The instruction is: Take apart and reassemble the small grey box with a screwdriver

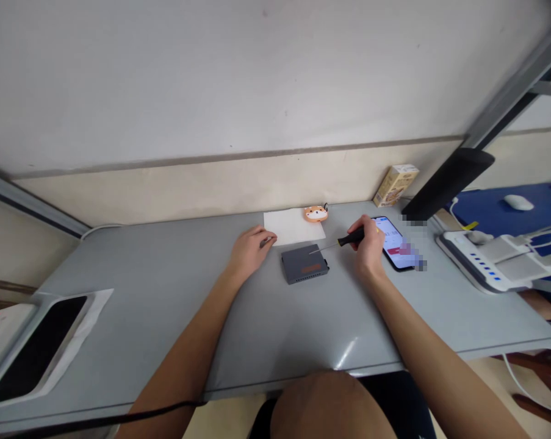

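Observation:
My right hand [368, 246] is closed round the black handle of a screwdriver [349, 236]. The thin shaft points left, its tip over the top of a small dark grey box [298, 256]; whether it touches cannot be told. This box lies flat on the desk, with slots along its near side and a brownish patch on top. At the box's upper left, my left hand [250, 253] rests by the corner of a sheet of white paper [287, 227]. Its fingers are pinched together, with something small and dark between them that I cannot make out.
An orange animal-face case [315, 214] sits on the paper's far edge. Right of my right hand lies a lit phone [392, 241]. A carton [395, 185], a black post [449, 183] and a power strip [470, 262] with plugs stand right. A dark-topped tray [39, 347] lies left.

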Motion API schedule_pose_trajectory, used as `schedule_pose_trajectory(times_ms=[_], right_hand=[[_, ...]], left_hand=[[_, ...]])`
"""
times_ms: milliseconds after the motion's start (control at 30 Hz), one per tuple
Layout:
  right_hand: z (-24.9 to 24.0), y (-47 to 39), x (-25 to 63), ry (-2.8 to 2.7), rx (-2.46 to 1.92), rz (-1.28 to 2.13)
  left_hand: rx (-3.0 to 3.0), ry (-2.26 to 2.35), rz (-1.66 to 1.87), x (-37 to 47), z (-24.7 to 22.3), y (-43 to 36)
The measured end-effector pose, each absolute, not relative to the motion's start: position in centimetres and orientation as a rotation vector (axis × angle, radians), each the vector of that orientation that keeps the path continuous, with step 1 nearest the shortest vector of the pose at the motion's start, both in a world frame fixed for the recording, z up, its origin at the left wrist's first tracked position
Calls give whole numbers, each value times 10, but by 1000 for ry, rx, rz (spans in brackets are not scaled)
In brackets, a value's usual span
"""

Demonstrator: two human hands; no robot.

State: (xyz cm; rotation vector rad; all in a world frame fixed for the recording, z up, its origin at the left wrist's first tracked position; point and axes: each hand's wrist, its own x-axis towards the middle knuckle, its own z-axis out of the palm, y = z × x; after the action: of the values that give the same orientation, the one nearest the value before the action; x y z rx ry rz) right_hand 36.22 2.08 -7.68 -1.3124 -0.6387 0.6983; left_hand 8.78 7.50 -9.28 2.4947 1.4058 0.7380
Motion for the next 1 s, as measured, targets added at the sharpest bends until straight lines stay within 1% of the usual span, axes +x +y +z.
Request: schedule_pose_trajectory(times_ms=[100, 233, 433, 567, 667, 900, 1000], right_hand=[[-76, 20, 361, -636, -1309, 691], [-75, 20, 361, -651, -1302, 690], [-76, 22, 365, -616, -1289, 659], [-77, 24, 367, -553, -1323, 651], [-78, 25, 367, -521, -1361, 671], [-79, 23, 366, -582, -1388, 649], [-81, 21, 365, -657, -1383, 639]], left_hand=[[2461, 1473, 752, 85, -94, 77], [2476, 1445, 722, 81, -93, 78], [2412, 1427, 811, 95, -69, 51], [2313, 1153, 545, 116, -57, 18], [2271, 1093, 464, 122, -59, 8], [2187, 895, 299, 102, -57, 32], [2120, 786, 314, 90, -54, 45]])
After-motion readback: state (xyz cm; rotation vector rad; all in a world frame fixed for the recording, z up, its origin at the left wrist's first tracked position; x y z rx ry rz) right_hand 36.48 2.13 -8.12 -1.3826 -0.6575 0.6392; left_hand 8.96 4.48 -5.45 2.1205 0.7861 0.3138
